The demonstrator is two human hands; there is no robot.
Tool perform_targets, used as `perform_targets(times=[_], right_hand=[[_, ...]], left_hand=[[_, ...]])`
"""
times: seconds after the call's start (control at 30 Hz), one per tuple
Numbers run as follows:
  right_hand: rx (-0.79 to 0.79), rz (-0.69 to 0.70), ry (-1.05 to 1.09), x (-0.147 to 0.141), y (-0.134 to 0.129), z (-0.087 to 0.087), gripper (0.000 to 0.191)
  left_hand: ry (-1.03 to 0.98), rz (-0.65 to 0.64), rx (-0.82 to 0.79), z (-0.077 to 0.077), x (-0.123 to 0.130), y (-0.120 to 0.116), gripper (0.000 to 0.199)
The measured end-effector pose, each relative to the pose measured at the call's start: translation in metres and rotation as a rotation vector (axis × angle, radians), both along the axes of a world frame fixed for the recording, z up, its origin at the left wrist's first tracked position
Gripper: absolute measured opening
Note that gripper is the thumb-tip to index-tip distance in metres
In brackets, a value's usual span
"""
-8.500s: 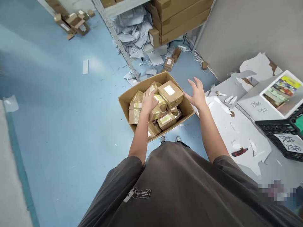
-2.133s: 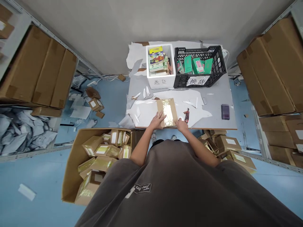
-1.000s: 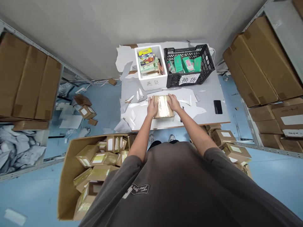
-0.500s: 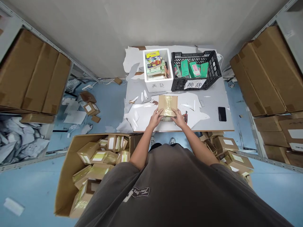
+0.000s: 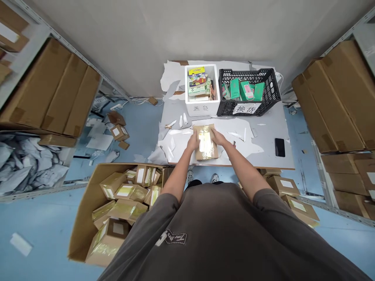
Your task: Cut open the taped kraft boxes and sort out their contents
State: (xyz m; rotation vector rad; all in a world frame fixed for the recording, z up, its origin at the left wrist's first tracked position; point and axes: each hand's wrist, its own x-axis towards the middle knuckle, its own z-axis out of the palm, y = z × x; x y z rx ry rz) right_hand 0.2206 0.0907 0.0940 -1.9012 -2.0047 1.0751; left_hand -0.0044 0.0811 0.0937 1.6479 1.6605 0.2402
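A brown cardboard box (image 5: 206, 146) with shiny yellowish tape and a white label on its upper face is held between my two hands, over the front part of the table (image 5: 266, 136). My left hand (image 5: 193, 141) grips its left side. On its right side, near the far corner, my right hand (image 5: 217, 137) has hold of it. Both hands are closed on the box. A small red item (image 5: 234, 144) shows beside my right forearm, mostly hidden.
Behind the box stand a white foam bin (image 5: 202, 108) and a black crate (image 5: 254, 110) with green boxes. A phone (image 5: 279, 147) lies at right. Left of me, a large carton (image 5: 84, 218) holds several taped parcels. Shelves with cartons flank both sides.
The box has been turned, so its label now shows and it reaches closer to the table's front edge. My hands have moved from its near corners to its sides. The whole view has shifted slightly.
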Motion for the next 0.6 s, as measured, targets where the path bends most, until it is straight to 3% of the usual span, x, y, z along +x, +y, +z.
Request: perform_targets(times=[0.1, 0.2, 0.37, 0.5, 0.6], right_hand=[[0.044, -0.011, 0.064, 0.003, -0.022, -0.020, 0.083], [0.078, -0.058, 0.073, 0.020, -0.060, -0.028, 0.079], [-0.062, 0.048, 0.069, 0.024, -0.124, -0.037, 0.097], [-0.065, 0.004, 0.038, 0.002, -0.144, -0.045, 0.090], [-0.018, 0.013, 0.020, -0.002, -0.141, -0.036, 0.078]], left_hand=[[-0.060, -0.028, 0.027, -0.017, -0.014, -0.022, 0.089], [-0.008, -0.012, 0.107, -0.023, -0.035, -0.057, 0.081], [0.043, -0.235, 0.062, -0.027, -0.040, -0.111, 0.101], [0.060, -0.263, 0.040, -0.034, -0.019, -0.127, 0.083], [0.021, -0.221, 0.074, -0.029, -0.016, -0.123, 0.070]])
